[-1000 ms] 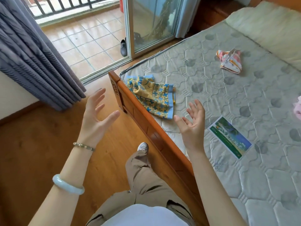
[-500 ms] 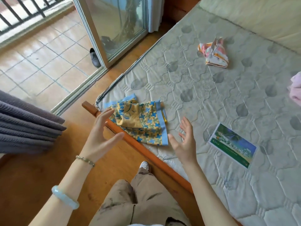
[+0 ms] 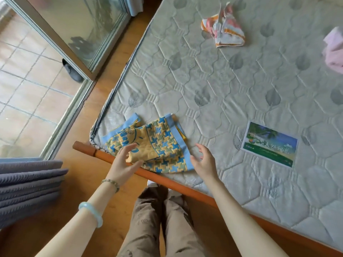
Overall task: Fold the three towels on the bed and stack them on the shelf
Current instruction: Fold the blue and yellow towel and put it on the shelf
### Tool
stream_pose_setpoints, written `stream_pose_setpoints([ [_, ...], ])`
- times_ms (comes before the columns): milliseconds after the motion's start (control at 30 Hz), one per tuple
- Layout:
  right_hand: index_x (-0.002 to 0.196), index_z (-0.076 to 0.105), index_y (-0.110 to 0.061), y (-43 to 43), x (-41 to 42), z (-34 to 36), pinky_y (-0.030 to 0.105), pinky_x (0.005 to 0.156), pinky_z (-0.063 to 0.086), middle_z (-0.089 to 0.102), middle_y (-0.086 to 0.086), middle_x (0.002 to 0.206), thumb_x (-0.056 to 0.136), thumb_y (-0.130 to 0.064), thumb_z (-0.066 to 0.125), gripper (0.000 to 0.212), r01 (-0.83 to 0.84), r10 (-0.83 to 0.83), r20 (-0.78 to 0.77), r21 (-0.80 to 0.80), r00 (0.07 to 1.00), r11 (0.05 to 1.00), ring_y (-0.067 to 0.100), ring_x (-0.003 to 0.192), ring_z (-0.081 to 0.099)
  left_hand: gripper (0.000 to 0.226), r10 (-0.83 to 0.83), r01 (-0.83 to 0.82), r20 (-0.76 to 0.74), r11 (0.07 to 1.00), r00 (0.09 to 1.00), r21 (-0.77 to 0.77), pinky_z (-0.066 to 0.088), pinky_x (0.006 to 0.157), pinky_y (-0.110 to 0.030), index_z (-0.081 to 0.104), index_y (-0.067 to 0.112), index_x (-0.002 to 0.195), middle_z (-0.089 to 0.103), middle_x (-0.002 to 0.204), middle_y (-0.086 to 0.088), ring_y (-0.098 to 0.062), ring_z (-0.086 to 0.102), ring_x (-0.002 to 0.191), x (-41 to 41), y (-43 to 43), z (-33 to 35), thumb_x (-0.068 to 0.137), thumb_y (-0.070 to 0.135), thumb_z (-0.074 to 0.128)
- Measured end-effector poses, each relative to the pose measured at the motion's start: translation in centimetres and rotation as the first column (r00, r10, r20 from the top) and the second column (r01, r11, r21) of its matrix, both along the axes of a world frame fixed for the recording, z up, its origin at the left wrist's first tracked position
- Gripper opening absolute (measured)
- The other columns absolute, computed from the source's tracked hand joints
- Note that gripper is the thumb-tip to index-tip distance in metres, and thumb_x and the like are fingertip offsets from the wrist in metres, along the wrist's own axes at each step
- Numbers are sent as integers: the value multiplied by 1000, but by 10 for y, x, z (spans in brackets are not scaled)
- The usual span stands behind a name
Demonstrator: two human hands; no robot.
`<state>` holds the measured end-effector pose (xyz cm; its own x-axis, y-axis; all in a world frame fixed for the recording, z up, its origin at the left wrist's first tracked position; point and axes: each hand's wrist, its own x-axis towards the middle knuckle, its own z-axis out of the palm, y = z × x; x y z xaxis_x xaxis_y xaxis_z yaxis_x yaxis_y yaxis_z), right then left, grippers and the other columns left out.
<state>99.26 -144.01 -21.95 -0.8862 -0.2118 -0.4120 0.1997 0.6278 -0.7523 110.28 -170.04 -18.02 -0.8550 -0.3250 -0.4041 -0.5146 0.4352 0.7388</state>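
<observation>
A blue and yellow patterned towel [image 3: 156,145] lies rumpled at the near corner of the bed, against the wooden bed rail [image 3: 167,179]. My left hand [image 3: 124,162] hovers open over its left edge, fingers spread, holding nothing. Just off the towel's right edge, my right hand [image 3: 203,161] is open too. An orange, pink and white towel [image 3: 223,28] lies crumpled far up the mattress. A pink towel [image 3: 334,51] is cut off by the right border. No shelf is in view.
A printed label [image 3: 269,143] with a beach picture lies on the quilted mattress [image 3: 232,86] right of my hands. A grey curtain [image 3: 27,190] hangs at the left. A sliding glass door [image 3: 78,30] and a dark shoe [image 3: 73,71] stand beyond the bed corner.
I have stepped closer and tilted down over the bed corner. Both open hands have come down and forward, from raised in the air to either side of the blue and yellow towel.
</observation>
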Motion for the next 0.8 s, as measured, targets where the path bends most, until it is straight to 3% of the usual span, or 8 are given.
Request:
stream_pose_setpoints([
  [133,129,53,-12,-40,-27,-21,36,101,46,56,4,130,87,-11,61,43,10,-10,10,-9,1000,1000,17,121,52,64,48,-42,112,998,993,-50,41,103,-41,41,18,136,47,137,-5,-22,45,127,-17,-40,-42,81,27,71],
  [233,129,54,-9,-77,-53,-42,39,101,46,55,7,130,88,-10,58,41,3,-3,9,0,1000,1000,19,121,51,65,92,-78,160,993,983,-88,39,105,-42,34,13,140,44,140,-8,-23,42,130,-31,-70,-67,85,18,68],
  [433,131,51,-10,-139,-105,-99,29,101,40,51,7,133,91,-8,51,39,-122,121,9,116,993,986,21,124,48,53,-157,235,270,929,950,-287,31,110,-41,41,14,139,41,145,-7,-27,34,134,-66,-116,-124,89,14,58],
  [633,140,38,-7,-176,-138,-163,37,112,29,35,14,144,89,0,46,52,-375,396,15,354,918,857,29,136,29,58,-241,406,386,803,891,-435,23,113,-42,35,13,142,34,150,-6,-28,30,137,-92,-120,-177,86,10,50],
  [800,138,36,-14,-187,-152,-186,39,93,40,36,19,134,82,-3,60,62,-437,499,25,524,866,731,35,118,39,52,-223,400,414,818,883,-412,21,113,-41,37,13,141,35,148,-6,-29,31,136,-94,-122,-194,90,17,44],
])
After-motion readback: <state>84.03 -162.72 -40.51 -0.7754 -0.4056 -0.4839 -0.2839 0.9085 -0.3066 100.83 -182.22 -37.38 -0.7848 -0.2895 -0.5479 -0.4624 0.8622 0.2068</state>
